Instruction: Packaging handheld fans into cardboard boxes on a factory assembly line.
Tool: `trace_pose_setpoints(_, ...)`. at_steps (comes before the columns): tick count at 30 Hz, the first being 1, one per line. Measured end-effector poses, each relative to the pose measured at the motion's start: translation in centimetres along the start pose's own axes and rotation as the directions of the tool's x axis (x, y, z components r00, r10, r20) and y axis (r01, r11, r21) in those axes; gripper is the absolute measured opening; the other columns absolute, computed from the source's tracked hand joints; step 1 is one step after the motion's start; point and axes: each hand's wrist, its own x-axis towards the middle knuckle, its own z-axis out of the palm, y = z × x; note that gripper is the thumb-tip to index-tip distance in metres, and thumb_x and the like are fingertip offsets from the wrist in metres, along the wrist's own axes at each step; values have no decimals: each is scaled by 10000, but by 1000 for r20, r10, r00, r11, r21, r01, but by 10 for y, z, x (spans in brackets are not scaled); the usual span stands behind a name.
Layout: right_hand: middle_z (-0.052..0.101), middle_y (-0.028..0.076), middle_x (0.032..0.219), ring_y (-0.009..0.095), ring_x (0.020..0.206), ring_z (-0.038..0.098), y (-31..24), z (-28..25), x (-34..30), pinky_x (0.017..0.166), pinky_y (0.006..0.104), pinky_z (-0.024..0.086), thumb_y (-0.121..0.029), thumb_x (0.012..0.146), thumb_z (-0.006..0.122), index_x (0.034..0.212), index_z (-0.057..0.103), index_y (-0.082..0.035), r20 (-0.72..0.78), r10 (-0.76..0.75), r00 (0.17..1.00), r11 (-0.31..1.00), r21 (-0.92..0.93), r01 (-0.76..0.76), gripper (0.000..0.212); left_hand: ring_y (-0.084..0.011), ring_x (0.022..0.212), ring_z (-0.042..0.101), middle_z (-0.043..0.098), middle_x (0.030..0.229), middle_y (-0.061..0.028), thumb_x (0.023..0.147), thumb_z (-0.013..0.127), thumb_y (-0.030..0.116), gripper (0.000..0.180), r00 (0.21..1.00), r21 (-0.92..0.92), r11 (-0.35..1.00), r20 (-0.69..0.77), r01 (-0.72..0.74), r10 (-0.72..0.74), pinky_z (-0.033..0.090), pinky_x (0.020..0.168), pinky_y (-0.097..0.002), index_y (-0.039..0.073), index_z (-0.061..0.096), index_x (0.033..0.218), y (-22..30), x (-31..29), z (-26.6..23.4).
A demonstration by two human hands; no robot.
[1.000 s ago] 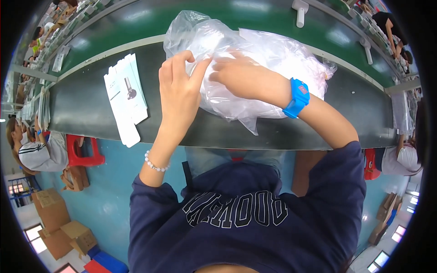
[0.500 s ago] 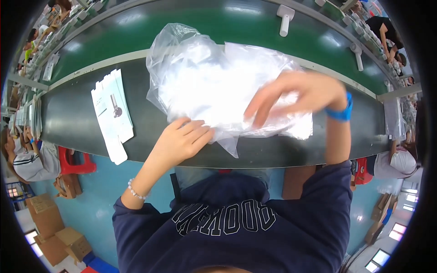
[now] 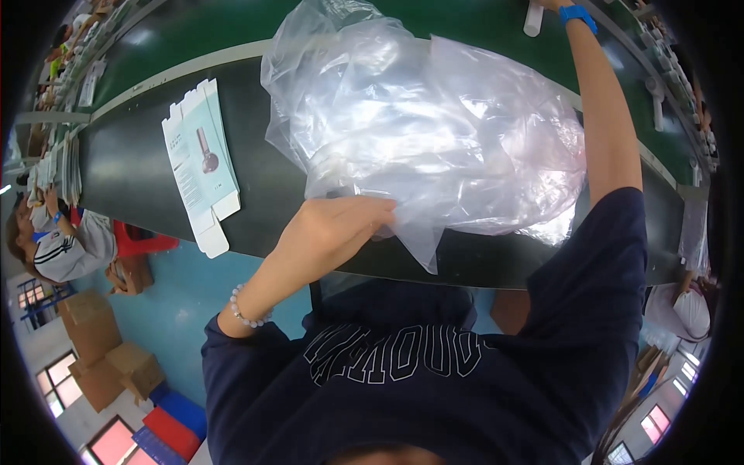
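A large clear plastic bag (image 3: 434,132), crumpled and shiny, lies across the black work surface in front of me. My left hand (image 3: 341,229) is at its near edge, fingers bent together and closed on the plastic. A loose corner of the bag hangs to the right of these fingers. My right hand (image 3: 553,4) is stretched far forward over the green conveyor, at the handle of a white handheld device (image 3: 533,20). The upper picture edge cuts off its fingers and most of the device, so its grip is hidden.
A flattened printed carton (image 3: 203,163) lies on the black surface (image 3: 128,178) to my left. Another white device (image 3: 656,101) rests on the green belt at the right. People sit along the line on both sides. Cardboard boxes (image 3: 91,329) stand on the floor at the left.
My right hand has left the bag and reached forward to the white device. My left hand has closed on the bag's near edge. The view has shifted slightly.
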Motion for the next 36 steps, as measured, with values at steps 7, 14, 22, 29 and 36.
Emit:
trace_pose_setpoints(7, 656, 225, 724, 379, 695, 652, 39, 38, 21, 664, 504, 500, -288, 726, 582, 793, 674, 4, 183, 68, 981, 976, -214, -28, 314, -213, 645, 667, 689, 794, -66, 790, 704, 69, 139, 991, -86, 990, -53, 116, -121, 516, 567, -273, 23, 657, 913, 7, 1, -1)
trace_pose_setpoints(14, 581, 206, 1046, 366, 988, 550, -96, -75, -101, 820, 477, 432, -227, 669, 694, 1071, 579, -24, -716, 109, 690, 960, -105, -261, 465, -218, 652, 635, 653, 804, -73, 716, 672, 17, 168, 991, 232, 970, -94, -72, 96, 491, 532, -296, 38, 623, 876, 13, 3, -3)
trace_pose_setpoints(22, 527, 155, 1049, 334, 1032, 495, -193, -170, -180, 835, 436, 404, -241, 556, 788, 949, 573, -59, -442, -57, 895, 987, -158, -15, 483, -244, 698, 634, 648, 853, -68, 759, 655, -2, 137, 992, 32, 997, -103, 72, -68, 500, 566, -303, 22, 605, 884, 19, -3, -5)
trace_pose_setpoints(29, 623, 142, 976, 305, 910, 619, -199, -131, -232, 773, 357, 485, -253, 729, 736, 1103, 550, -51, -342, 121, 932, 949, 316, -7, 464, -264, 694, 638, 646, 818, -93, 808, 656, 52, 103, 942, -9, 949, -122, 315, -313, 493, 595, -306, 27, 584, 877, 32, -1, -4)
trace_pose_setpoints(36, 641, 90, 996, 188, 902, 621, -225, -145, -277, 799, 302, 495, -179, 734, 788, 1088, 573, -7, -569, 473, 672, 740, 671, 48, 449, -250, 764, 648, 665, 866, -75, 733, 630, -63, 144, 985, 256, 952, -61, 169, -158, 510, 643, -320, 10, 594, 852, 31, -3, -1)
